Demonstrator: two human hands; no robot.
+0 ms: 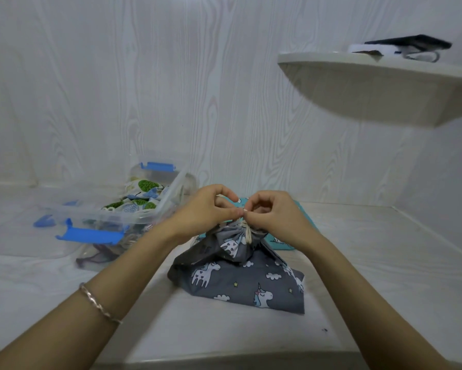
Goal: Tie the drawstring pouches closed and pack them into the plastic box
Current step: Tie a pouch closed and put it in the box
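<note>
Grey unicorn pouch (pixel 237 284): sitting at the centre of the pale surface (pixel 358 263), neck gathered upward
Drawstring (pixel 247 232): rising from the gathered neck, its ends being pinched from both sides
Left hand (pixel 205 209) and right hand (pixel 275 212): meeting fingertip to fingertip just above the neck, each pinching the cord between curled fingers
Plastic box (pixel 171 193): standing open to the left, holding leaf-print pouches (pixel 141 193)
Teal pouch (pixel 280 243): lying flat just behind the grey one, the right hand partly hiding it

I'm in a small home nook, it seems. White wood-grain walls (pixel 171 89) surround me. A corner shelf (pixel 384 86) holds belongings.
</note>
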